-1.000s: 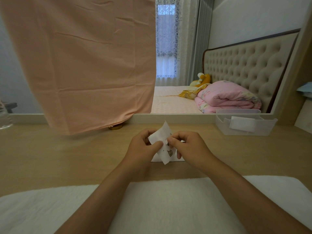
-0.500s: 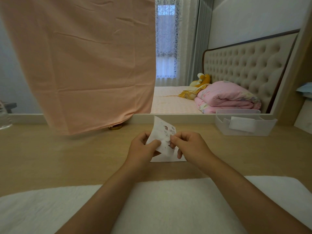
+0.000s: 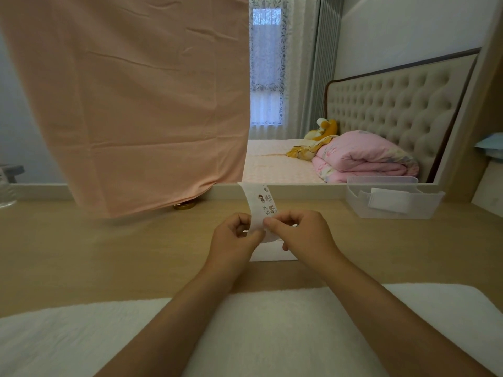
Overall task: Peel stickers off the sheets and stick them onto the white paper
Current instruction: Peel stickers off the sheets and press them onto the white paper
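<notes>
A narrow white sticker sheet [image 3: 258, 202] with small cartoon stickers stands upright above the desk. My left hand [image 3: 234, 238] pinches its lower left edge. My right hand [image 3: 302, 235] pinches the sheet's lower right part with thumb and forefinger. Under both hands lies the white paper [image 3: 272, 253] flat on the wooden desk, mostly hidden by my fingers.
A clear plastic tray [image 3: 394, 204] with folded white items stands at the back right. A peach cloth [image 3: 130, 104] hangs over the mirror at left, a gold object [image 3: 185, 205] beneath it. A white fluffy mat [image 3: 272, 330] covers the desk's near edge.
The sticker sheet has been turned from a tilted, folded pose to standing upright and taller, its printed stickers facing me. Both hands stayed over the white paper.
</notes>
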Available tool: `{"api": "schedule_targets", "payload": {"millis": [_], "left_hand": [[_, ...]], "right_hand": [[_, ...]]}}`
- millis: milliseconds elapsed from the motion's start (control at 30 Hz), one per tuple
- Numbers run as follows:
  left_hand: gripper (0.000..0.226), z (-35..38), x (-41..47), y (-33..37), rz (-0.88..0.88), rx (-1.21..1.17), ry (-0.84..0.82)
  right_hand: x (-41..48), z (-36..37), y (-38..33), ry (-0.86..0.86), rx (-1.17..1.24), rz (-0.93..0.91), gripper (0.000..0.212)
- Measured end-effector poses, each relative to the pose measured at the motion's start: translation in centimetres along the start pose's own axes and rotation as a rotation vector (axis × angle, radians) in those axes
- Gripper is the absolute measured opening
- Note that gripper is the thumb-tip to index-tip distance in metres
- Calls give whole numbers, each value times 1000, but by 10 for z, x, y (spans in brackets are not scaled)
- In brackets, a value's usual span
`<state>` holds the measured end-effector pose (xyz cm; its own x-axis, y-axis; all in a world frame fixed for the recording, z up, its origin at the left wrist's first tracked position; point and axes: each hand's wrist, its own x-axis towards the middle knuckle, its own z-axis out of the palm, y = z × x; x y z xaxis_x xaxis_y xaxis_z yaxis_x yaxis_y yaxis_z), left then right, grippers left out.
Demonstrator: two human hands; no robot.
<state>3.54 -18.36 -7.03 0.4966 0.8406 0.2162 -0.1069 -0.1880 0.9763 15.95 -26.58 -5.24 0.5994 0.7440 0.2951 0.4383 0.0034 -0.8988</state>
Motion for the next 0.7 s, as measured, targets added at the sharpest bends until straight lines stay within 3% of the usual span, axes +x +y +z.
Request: {"api": "schedule_targets", "payload": {"millis": [167, 433, 500, 600, 700], "left_hand": [[17, 2, 1, -2, 1, 9, 39], [17, 1, 2, -2, -81, -101, 63], [17, 0, 4, -1, -103, -105, 51], [15, -4, 5, 2, -124, -93, 31], [17, -8, 8, 2, -132, -122, 13]], "right_hand": [[3, 1, -2, 30, 9, 94, 13], [5, -1, -2, -68, 108, 236, 15], [5, -2, -2, -59, 62, 175, 14], [6, -8, 1, -8, -124, -73, 18], [7, -10, 6, -60, -252, -249, 20]]}}
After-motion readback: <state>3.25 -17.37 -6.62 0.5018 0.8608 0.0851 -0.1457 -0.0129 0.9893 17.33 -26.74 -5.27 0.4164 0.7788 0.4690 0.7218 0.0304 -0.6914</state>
